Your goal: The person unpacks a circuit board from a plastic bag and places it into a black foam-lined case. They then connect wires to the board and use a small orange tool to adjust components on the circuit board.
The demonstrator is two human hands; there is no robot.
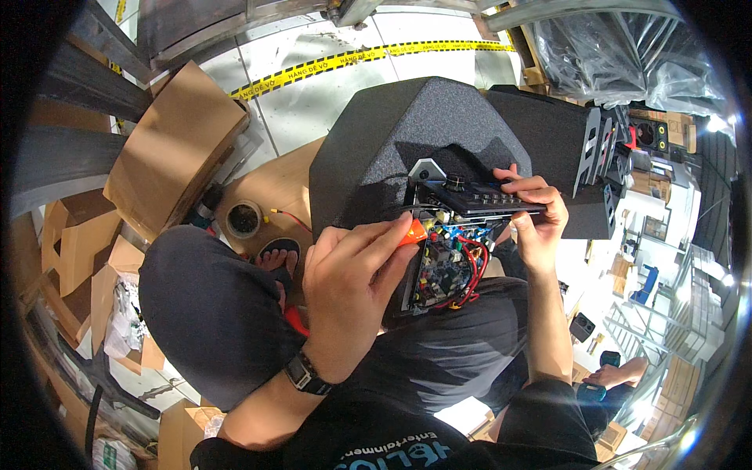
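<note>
A black panel with a knob and rows of buttons is tilted up over an open circuit board. My right hand grips the panel's right end, fingers on top and thumb below. My left hand is closed on a small orange piece at the board's left edge; its kind is partly hidden by my fingers. Red wires loop at the board's right side. Behind the panel stands a black textured speaker cabinet, with a metal corner bracket showing.
A second black cabinet stands to the right. On the left are a cardboard box, a cup of dark small parts and a power drill. Yellow-black tape crosses the far floor. Another person's arm shows at lower right.
</note>
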